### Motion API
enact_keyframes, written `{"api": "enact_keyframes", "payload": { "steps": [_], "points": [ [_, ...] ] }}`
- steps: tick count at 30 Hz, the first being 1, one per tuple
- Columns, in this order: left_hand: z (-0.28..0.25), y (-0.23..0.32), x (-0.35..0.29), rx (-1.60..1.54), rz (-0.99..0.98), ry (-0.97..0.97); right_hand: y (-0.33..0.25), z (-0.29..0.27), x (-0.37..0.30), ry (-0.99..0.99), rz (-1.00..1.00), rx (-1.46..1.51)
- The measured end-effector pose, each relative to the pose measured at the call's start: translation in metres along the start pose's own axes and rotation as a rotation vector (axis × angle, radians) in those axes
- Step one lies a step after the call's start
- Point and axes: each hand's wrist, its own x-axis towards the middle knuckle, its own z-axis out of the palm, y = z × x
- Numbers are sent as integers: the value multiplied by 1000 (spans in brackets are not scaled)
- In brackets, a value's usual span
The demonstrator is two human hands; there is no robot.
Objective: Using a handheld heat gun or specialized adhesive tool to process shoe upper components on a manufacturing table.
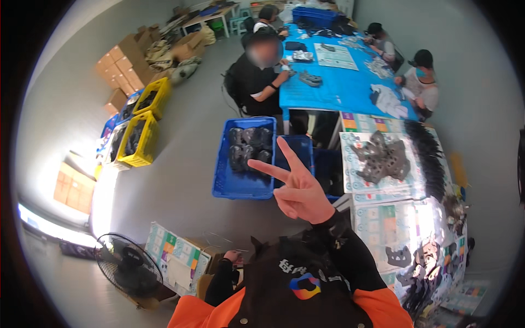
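My right hand is raised in front of me, its index and middle fingers stretched apart in a V and the other fingers folded toward the palm. Nothing is in it. Beyond the fingers stands a blue crate with several dark, rounded, plastic-wrapped bundles inside. My left hand hangs low beside my body, close to a board with printed sheets. It appears small, and its fingers are too unclear to read.
Dark grey shoe-part pieces and black strips lie on the right-hand table. Several people sit around a blue-covered table holding a grey clog. Yellow crates, cardboard boxes and a black fan stand left.
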Motion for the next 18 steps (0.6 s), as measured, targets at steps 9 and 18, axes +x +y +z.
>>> {"api": "enact_keyframes", "payload": {
  "steps": [9,18],
  "points": [
    [-10,-25,-11,-268,-180,7,5,-4,2,-26,8,-21],
    [-26,10,5,1100,642,-154,-7,8,-14,179,-9,111]
  ]
}}
